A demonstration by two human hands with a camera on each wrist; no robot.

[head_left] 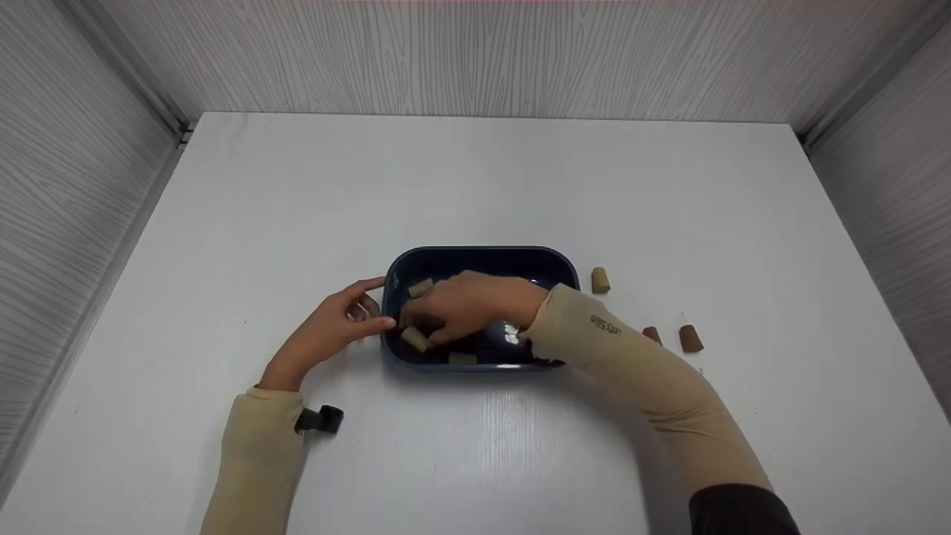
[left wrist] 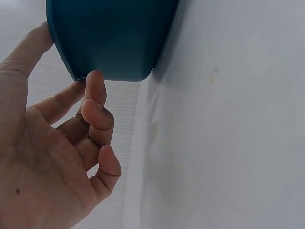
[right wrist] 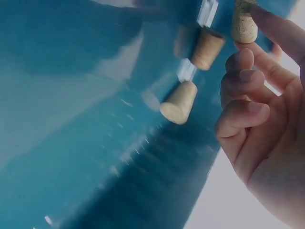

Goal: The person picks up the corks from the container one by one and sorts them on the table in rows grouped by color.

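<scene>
A dark blue rectangular container (head_left: 479,251) with rounded corners stands on the table. My left hand (head_left: 330,327) is at its left end, thumb and index finger spread and touching the outside by the rim; the other fingers bend loosely in the left wrist view. Inside the container, my right hand (head_left: 472,301) pinches a tapered cork stopper (right wrist: 245,27) between thumb and index finger, its other fingers curled. Two further cork stoppers lie in the container: one at the upper left (head_left: 420,287), another by the front wall (head_left: 462,358).
On the white table (head_left: 475,178), to the right of the container, lie a light cork stopper (head_left: 600,280) and a browner one (head_left: 691,339). A third cork (head_left: 651,334) is partly hidden by the right sleeve (head_left: 646,371). Grey wood-grain panels (head_left: 475,59) enclose the table's back and sides.
</scene>
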